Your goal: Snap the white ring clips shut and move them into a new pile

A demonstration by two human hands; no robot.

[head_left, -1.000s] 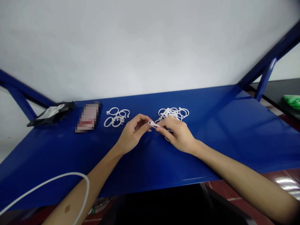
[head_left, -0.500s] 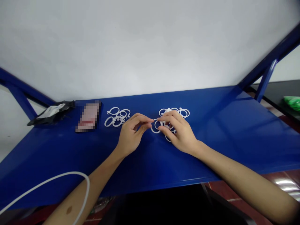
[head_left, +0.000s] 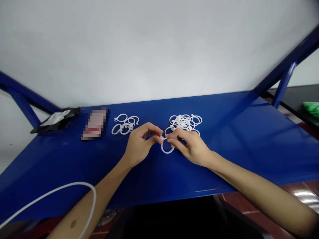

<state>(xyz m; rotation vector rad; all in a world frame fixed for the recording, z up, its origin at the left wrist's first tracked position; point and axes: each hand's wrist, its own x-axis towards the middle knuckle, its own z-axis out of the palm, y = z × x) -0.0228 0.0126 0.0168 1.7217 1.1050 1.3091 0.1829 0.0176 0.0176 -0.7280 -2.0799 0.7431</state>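
A white plastic curtain ring point(head_left: 167, 152) hangs between my hands, its lower curve showing below the fingertips. My left hand point(head_left: 142, 142) pinches its left end between thumb and forefinger. On the other side, the thumb and fingers of my right hand point(head_left: 193, 146) close on the ring's right end. Fingertips hide part of the ring's upper side. Just beyond my right hand lies a tangled heap of white rings point(head_left: 183, 123), partly covered by that hand. A smaller group of white rings point(head_left: 127, 126) with knobbed ends rests to the left, behind my left hand.
A blurred-out flat pinkish object point(head_left: 94, 124) with a dark edge lies on the blue table point(head_left: 159, 179), left of the smaller group. Beside it is a black plastic packet point(head_left: 56, 119) with a white label. A white cable point(head_left: 77, 183) loops over my left forearm.
Both hands have come slightly nearer to me with the ring, drawing it off the heap's edge. My right fingers have closed in, and more of the heap shows behind them.
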